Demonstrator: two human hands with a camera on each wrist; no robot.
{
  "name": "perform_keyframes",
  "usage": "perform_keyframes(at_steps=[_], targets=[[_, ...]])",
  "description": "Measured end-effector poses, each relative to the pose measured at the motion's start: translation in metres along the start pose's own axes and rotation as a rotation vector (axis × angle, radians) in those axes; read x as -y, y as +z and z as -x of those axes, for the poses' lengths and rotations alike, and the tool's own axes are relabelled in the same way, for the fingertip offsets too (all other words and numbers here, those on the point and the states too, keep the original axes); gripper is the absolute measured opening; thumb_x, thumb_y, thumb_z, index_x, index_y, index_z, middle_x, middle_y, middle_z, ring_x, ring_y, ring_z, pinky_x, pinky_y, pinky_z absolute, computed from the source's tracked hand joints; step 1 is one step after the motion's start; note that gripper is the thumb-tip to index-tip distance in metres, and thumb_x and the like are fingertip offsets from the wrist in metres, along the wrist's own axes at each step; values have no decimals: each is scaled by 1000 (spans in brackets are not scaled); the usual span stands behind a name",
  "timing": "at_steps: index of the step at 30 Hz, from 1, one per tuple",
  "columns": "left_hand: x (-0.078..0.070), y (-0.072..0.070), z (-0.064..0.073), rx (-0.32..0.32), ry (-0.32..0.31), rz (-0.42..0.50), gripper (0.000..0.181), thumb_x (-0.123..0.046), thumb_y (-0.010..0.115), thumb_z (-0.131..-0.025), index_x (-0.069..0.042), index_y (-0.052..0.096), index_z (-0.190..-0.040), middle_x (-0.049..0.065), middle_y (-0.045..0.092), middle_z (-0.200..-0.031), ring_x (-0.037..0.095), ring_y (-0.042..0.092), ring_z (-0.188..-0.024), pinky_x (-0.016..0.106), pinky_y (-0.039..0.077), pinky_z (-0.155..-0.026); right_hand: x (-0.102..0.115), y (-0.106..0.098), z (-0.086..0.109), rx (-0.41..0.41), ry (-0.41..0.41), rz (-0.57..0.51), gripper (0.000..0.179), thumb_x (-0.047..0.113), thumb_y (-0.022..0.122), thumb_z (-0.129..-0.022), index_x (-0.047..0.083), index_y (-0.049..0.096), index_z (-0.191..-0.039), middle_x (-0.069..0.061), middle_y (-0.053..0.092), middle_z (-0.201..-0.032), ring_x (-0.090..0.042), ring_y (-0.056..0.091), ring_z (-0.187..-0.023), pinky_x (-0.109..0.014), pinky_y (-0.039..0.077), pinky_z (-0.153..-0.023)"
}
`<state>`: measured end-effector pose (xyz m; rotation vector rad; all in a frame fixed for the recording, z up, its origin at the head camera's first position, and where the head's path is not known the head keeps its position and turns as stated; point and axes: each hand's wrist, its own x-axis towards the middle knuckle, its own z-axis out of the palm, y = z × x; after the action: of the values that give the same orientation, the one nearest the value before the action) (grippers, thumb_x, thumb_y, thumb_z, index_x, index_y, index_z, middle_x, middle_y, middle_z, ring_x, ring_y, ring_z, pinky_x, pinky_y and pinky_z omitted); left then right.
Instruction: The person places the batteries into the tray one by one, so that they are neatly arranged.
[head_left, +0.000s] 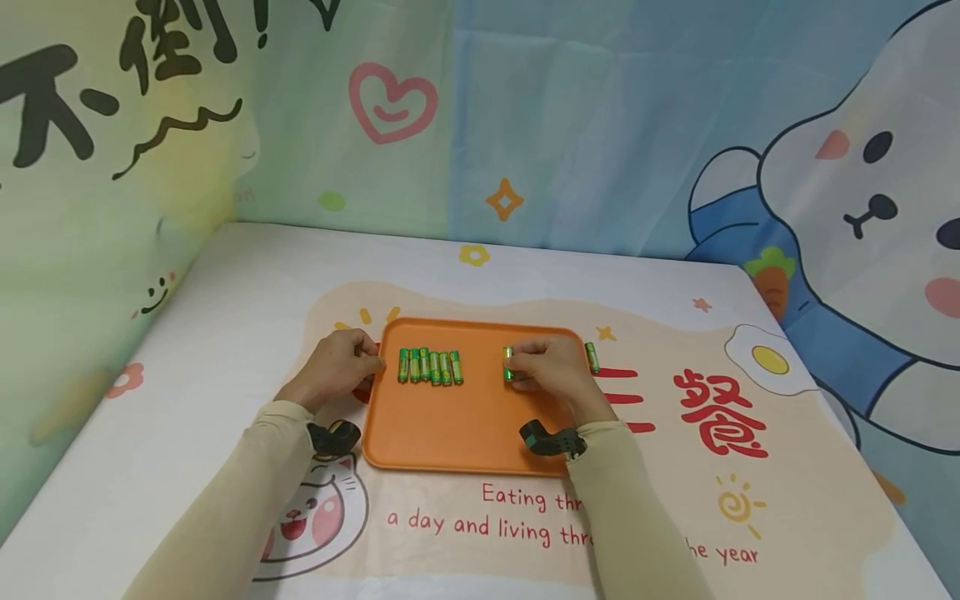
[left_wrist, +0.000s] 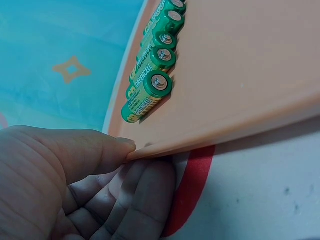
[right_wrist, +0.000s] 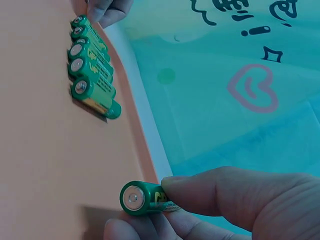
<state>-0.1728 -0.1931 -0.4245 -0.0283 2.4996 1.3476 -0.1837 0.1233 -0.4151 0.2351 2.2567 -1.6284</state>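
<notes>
My left hand (head_left: 335,365) pinches the left rim of an orange tray (head_left: 465,433), thumb on top and fingers underneath in the left wrist view. Between thumb and fingers, my right hand (head_left: 551,364) holds a green battery (right_wrist: 137,198) over the right part of the tray; its flat end faces the right wrist camera. Several green batteries (head_left: 435,367) lie side by side in a row in the tray's upper left. One more battery (head_left: 592,357) lies beyond the tray's right edge, just past the right hand.
The tray rests on a table with a printed cloth (head_left: 675,500) bearing red lettering and cartoon figures. Behind it hangs a backdrop (head_left: 585,125) with a large cartoon animal at the right. A dark wrist camera (head_left: 553,440) sits at the right cuff.
</notes>
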Motion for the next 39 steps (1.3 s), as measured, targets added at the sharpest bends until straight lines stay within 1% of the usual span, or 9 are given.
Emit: perform_keyframes(at_steps=[10,19,26,30,39], targets=[[3,1,-1,8,8,28,15,-8,66,-98,4,62,-106,13,69,-92,16,71,-72,29,60,-66,6,13,-3,33,15,12,28,11,75,-95,-1,71,-119,-14,71,-110,-21,74,-86,-32,63,-81],[1,2,0,3,-1,12,14,-9,66,-98,3,62,-104,11,67,-90,16,69,-71,28,59,-65,11,21,-4,48,-6,13,29,10,75,-94,-1,72,-120,-15,70,-113,-22,74,-87,-33,63,-80],[1,0,-1,-3,17,4,14,-9,66,-98,3,62,-104,12,67,-89,16,69,-72,28,59,-65,14,28,-8,57,-9,22,29,10,76,-93,-1,72,-120,-15,71,-113,-22,74,-87,-33,63,-80],[1,0,0,-3,13,7,15,-9,67,-98,3,62,-104,12,67,-89,16,69,-72,28,59,-65,15,33,-9,62,-12,22,29,8,75,-94,-3,71,-120,-16,71,-112,-22,74,-86,-34,63,-79],[1,-2,0,3,0,23,14,-9,66,-99,3,62,-105,13,67,-89,16,69,-71,28,59,-64,17,40,-10,73,-37,58,30,9,74,-96,-1,71,-124,-18,70,-119,-23,74,-90,-34,64,-78]])
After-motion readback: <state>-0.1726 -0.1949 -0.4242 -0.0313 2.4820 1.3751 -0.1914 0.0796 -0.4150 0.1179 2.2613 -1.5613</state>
